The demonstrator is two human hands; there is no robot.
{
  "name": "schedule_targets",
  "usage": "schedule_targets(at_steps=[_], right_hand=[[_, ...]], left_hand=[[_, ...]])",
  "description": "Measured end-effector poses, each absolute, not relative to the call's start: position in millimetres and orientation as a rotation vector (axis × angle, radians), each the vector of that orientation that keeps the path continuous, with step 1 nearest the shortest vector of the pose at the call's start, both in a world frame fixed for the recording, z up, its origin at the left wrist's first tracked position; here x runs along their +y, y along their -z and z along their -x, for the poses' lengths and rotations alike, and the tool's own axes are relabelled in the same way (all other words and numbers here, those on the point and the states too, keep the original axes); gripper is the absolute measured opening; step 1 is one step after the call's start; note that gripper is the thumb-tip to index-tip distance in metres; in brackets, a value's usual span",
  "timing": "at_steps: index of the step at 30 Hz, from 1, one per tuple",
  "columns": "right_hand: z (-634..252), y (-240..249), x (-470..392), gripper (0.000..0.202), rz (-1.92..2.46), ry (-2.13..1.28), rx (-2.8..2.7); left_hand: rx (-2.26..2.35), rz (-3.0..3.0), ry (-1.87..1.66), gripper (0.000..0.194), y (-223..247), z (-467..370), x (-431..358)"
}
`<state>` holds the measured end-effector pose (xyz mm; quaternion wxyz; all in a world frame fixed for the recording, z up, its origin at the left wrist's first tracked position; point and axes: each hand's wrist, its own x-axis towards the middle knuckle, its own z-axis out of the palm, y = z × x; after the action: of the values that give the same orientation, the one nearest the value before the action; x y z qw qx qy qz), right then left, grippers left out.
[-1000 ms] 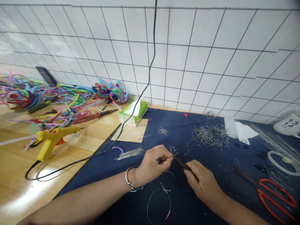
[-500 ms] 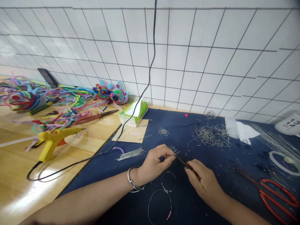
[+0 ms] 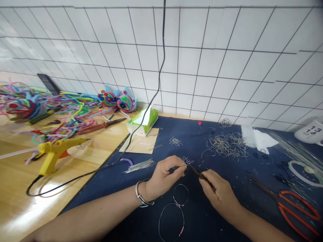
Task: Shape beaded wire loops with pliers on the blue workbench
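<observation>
My left hand [image 3: 168,174] pinches a thin piece of wire between thumb and forefinger over the dark blue cloth. My right hand [image 3: 218,191] is wrapped round a pair of dark pliers [image 3: 198,172], whose tips point at the left fingertips. Whether the jaws touch the wire I cannot tell. Just behind the fingertips lies a small heap of bent wire pieces [image 3: 186,160]. Below the hands rest two wire rings with pink beads, a smaller ring [image 3: 181,195] and a larger ring [image 3: 171,222]. A silver bangle [image 3: 141,195] circles my left wrist.
Straight wires [image 3: 140,165] lie left of my left hand, near a green tissue box [image 3: 143,122]. A tangle of wire hooks [image 3: 228,145] sits behind my right hand. Red-handled scissors [image 3: 297,208] lie at the right. A yellow glue gun [image 3: 54,153] and its black cord occupy the left.
The pliers' tips have drawn slightly away from the left fingertips. The whole view has shifted a little; both hands stay in nearly the same place.
</observation>
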<state>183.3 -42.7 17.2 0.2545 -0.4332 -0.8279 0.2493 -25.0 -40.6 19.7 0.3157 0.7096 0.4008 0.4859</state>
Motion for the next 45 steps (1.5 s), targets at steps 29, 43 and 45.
schedule_targets(at_steps=[29, 43, 45], right_hand=[[-186, -15, -41, 0.014, 1.216, -0.805, -2.185], [-191, -2, -25, 0.017, 1.333, -0.155, -2.532], [-191, -2, -26, 0.021, 1.318, -0.098, -2.553]], left_hand=[[1.06, -1.373, -1.102, 0.022, -17, 22, -32], [0.892, -0.906, -1.127, 0.019, -9, 18, -36], [0.857, -0.865, -1.117, 0.019, -9, 17, -38]])
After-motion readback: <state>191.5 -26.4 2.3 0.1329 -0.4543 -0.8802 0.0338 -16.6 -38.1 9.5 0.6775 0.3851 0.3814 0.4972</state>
